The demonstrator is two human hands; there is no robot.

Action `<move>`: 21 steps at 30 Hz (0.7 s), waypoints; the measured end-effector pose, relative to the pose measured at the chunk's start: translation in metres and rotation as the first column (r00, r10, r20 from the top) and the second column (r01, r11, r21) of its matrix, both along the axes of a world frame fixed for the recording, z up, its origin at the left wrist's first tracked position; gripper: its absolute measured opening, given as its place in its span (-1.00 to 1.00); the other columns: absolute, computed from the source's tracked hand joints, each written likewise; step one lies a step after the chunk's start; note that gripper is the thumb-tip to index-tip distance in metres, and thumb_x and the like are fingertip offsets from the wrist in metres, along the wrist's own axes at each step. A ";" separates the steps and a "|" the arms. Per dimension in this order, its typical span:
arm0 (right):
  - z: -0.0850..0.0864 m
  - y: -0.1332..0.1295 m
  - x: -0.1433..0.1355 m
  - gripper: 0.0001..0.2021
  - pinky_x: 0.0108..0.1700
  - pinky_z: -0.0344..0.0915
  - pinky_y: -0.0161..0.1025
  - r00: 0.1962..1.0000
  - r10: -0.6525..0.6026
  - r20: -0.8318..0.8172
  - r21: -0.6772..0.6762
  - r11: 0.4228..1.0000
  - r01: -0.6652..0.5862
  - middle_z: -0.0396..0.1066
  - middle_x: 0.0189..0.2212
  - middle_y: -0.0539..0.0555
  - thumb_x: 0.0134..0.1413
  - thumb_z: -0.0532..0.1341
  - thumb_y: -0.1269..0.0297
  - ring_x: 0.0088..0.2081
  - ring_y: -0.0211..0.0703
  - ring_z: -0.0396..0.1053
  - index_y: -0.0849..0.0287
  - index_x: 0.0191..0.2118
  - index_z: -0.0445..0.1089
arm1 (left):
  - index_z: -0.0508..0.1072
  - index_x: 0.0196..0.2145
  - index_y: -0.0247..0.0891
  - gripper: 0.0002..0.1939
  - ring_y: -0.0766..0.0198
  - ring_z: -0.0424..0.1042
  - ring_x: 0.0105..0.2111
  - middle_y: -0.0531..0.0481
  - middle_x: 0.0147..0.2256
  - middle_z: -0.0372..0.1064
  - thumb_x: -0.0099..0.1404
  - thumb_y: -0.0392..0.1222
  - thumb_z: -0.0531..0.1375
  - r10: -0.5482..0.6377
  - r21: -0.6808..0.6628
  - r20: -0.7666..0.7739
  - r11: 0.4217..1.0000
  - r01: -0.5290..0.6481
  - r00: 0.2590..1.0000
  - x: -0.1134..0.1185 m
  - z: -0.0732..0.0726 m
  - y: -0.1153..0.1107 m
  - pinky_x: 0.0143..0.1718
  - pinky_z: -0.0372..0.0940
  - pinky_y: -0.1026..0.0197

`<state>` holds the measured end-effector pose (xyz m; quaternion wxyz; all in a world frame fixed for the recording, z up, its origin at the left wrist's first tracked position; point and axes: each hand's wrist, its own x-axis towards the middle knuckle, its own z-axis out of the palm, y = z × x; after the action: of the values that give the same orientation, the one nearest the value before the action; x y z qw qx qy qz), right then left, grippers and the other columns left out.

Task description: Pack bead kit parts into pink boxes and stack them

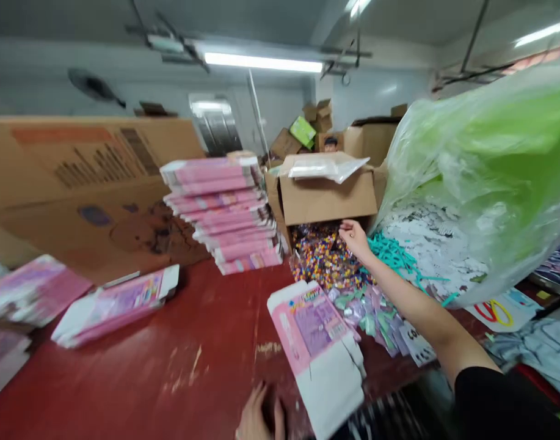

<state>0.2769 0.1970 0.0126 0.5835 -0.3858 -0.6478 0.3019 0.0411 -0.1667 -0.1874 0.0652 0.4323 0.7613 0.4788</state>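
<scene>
With right hand out at the mouth of the cardboard box, just above the heap of small multicoloured pieces. Grip there: narrow, with fingers bent; can't tell if holding anything, too small and blurred. With left hand down at the near edge of view, partly cut off. Grip there: fairly wide, with thumb apart from fingers.

Carton: lying on the red desk, just right of left hand and short of the heap. Printed pink-and-purple at the far end, plain white at the near end.

Right of the heap: teal strips, then white pieces by a clear bag. Between carton and right forearm: purple and green packets, plus lettered white card. Left of the heap: uneven stack of pink cartons.
</scene>
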 end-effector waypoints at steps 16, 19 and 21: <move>-0.051 -0.083 -0.088 -0.75 -0.14 0.33 -0.20 0.507 0.461 0.728 -0.234 0.863 -0.448 0.49 -0.31 0.16 -0.18 0.48 0.33 -0.25 -0.08 0.41 0.33 -0.36 0.49 | -0.14 0.43 -0.14 -0.22 -0.08 -0.19 0.43 -0.35 0.43 -0.25 0.40 -0.02 0.13 -0.255 0.022 -0.107 0.966 0.259 0.961 0.098 0.024 0.019 0.34 -0.05 -0.30; -0.016 -0.107 -0.065 -0.78 -0.36 0.27 -0.33 0.491 0.531 0.691 -0.243 0.810 -0.533 0.42 -0.51 0.01 -0.05 0.42 0.25 -0.44 -0.24 0.33 0.28 -0.45 0.43 | -0.25 0.44 -0.18 -0.15 -0.12 -0.22 0.43 -0.42 0.42 -0.23 0.40 -0.06 0.15 -0.169 0.031 -0.277 0.982 0.185 0.946 0.098 0.051 -0.002 0.32 -0.08 -0.37; 0.005 -0.149 -0.037 -0.75 -0.45 0.22 -0.37 0.568 0.604 0.559 -0.185 0.759 -0.625 0.40 -0.54 -0.03 0.09 0.33 0.16 -0.51 -0.30 0.29 0.25 -0.43 0.41 | -0.26 0.44 -0.26 -0.07 -0.16 -0.24 0.43 -0.47 0.42 -0.25 0.36 -0.03 0.21 -0.081 0.098 -0.376 0.987 0.126 0.923 0.104 0.082 -0.020 0.33 -0.08 -0.36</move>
<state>0.2399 0.0483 0.0173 0.2182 -0.2004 -0.8926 0.3398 0.1452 -0.1866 -0.1058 -0.0807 0.5578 0.7058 0.4291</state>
